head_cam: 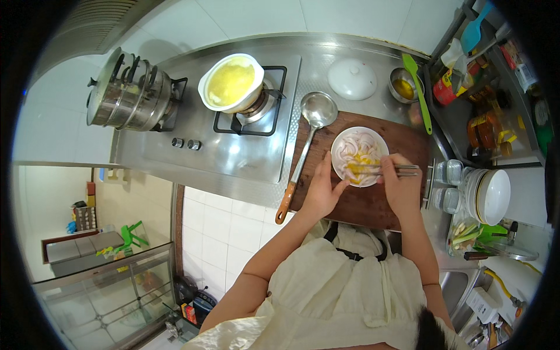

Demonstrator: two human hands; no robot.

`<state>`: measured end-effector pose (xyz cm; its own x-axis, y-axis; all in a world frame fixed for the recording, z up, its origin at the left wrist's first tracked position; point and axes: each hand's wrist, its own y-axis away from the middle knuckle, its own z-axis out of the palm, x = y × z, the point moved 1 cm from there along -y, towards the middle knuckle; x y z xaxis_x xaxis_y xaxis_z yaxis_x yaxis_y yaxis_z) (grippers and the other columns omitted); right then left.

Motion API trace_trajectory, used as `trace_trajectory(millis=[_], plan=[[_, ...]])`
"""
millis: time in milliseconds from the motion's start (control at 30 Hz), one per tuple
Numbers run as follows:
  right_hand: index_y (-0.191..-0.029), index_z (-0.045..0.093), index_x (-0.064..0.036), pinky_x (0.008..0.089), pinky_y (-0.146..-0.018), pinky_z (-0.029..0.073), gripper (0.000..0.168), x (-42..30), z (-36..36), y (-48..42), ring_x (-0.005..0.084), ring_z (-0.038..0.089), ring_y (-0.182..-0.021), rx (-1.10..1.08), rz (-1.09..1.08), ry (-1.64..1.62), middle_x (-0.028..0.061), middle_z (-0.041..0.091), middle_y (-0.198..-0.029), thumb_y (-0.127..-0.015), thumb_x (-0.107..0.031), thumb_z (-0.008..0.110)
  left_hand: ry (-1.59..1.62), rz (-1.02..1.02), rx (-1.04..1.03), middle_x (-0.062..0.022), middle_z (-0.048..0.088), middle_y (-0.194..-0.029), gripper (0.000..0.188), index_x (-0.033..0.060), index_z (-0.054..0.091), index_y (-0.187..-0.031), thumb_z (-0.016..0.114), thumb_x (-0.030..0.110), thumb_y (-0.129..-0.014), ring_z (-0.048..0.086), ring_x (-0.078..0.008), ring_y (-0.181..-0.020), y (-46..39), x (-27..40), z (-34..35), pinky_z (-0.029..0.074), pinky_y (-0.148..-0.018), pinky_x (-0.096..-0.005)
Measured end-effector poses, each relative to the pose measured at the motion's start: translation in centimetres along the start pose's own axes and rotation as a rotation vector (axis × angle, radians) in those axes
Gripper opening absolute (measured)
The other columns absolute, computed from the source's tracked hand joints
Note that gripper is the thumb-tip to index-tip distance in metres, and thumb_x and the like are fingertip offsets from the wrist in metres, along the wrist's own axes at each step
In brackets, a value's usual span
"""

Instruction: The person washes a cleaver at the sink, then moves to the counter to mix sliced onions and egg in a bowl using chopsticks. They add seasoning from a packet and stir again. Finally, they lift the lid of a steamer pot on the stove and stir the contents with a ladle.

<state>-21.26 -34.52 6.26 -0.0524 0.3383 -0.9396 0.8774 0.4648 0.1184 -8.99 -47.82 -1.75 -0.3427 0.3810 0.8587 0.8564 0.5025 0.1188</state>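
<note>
A white bowl (336,146) on the brown wooden cutting board (407,131) holds pale sliced strips, with yellow liquid among them that looks like egg. My left hand (323,188) rests against the bowl's lower left rim, thumb and fingers spread along it. In my right hand (397,181) is a pair of metal chopsticks (407,170), their tips down in the strips and yellow liquid. A metal ladle (318,109) with a wooden handle end lies along the board's left side, bowl of the ladle upward.
A white pot (205,87) of yellow contents sits on the gas stove (258,162); a stacked steamer (127,96) stands farther left. Behind the board are a white lid (352,81), a small metal bowl (393,89) and a green spatula (422,98). Stacked bowls (494,197) stand right.
</note>
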Motion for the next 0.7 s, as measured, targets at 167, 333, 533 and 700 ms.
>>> trace_trajectory(millis=[167,333,533,700], plan=[[-0.085,0.061,0.005,0.0232,-0.053,0.045,0.015,0.9,0.4,-0.5,0.0097,0.056,-0.055,0.039,-0.168,-0.085,0.0058,0.06,-0.07,-0.089,-0.009,0.058,-0.068,0.068,0.028,-0.0256,0.043,-0.129,0.082,-0.0054,0.024,-0.14,0.072,0.017,-0.078,0.045,-0.0369,-0.119,-0.3,0.0,0.1,0.037,-0.1,-0.0393],[-0.085,0.062,0.004,0.0234,-0.055,0.046,0.012,0.0,0.0,0.0,0.0081,0.056,-0.061,0.084,-0.077,-0.099,0.0064,0.061,-0.074,-0.087,-0.007,0.059,-0.075,0.028,0.026,-0.0238,0.048,-0.125,0.08,-0.0051,0.027,-0.139,0.073,0.013,-0.076,0.048,-0.0342,-0.116,-0.3,-0.3,0.1,0.039,-0.098,-0.0386],[-0.084,0.061,0.004,0.0232,-0.056,0.046,0.013,-0.3,-0.2,0.5,0.0075,0.055,-0.063,0.002,0.035,-0.104,0.0052,0.061,-0.075,-0.088,-0.008,0.059,-0.062,0.031,-0.006,-0.0211,0.05,-0.123,0.077,-0.0048,0.026,-0.139,0.072,0.012,-0.079,0.054,-0.0298,-0.11,-0.4,-0.5,0.1,0.045,-0.092,-0.0369],[-0.084,0.06,0.004,0.025,-0.057,0.044,0.01,-0.5,-1.0,0.7,0.0103,0.053,-0.063,0.202,-0.141,-0.042,0.008,0.059,-0.075,-0.086,-0.006,0.06,-0.012,0.032,-0.023,-0.0249,0.047,-0.123,0.081,-0.0049,0.022,-0.14,0.071,0.018,-0.08,0.048,-0.0378,-0.114,-0.2,-0.9,0.1,0.042,-0.094,-0.0408]])
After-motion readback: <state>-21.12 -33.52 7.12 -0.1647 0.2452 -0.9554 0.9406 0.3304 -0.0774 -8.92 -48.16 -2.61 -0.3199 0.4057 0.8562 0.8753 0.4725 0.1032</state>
